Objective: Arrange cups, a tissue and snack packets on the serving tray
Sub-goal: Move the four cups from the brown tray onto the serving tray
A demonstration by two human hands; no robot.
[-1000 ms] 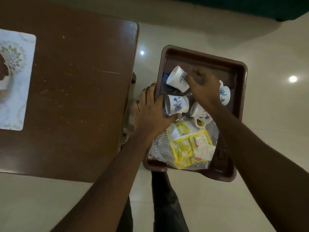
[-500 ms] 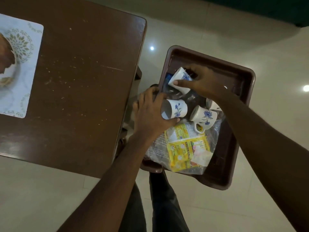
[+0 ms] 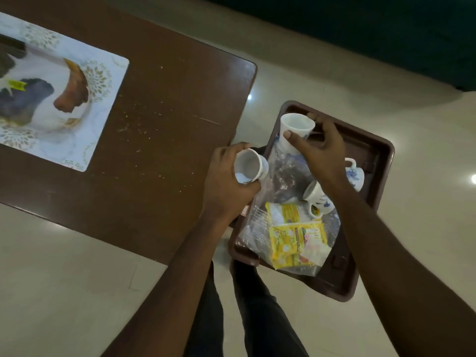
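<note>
A brown serving tray point(image 3: 371, 140) rests on my lap to the right of the table. My left hand point(image 3: 226, 186) grips a white cup point(image 3: 248, 167), its mouth facing me, over the tray's left rim. My right hand point(image 3: 322, 153) holds a second white cup point(image 3: 296, 128) by its side above the tray's far part. Two more white cups with blue flowers lie on their sides in the tray, one in the middle point(image 3: 318, 199) and one near the right wall point(image 3: 355, 175). Yellow snack packets point(image 3: 293, 235) in clear plastic and a white tissue point(image 3: 315, 252) lie at the near end.
A dark brown wooden table point(image 3: 159, 130) stands to the left, with a printed placemat point(image 3: 51, 104) on its far left part. Pale tiled floor point(image 3: 322, 73) surrounds the table and tray. My dark trouser legs point(image 3: 257, 310) show under the tray.
Both hands have lifted a cup each from the tray. The left cup moved left over the tray's rim and the right cup rose at the far end. The view has shifted right.
</note>
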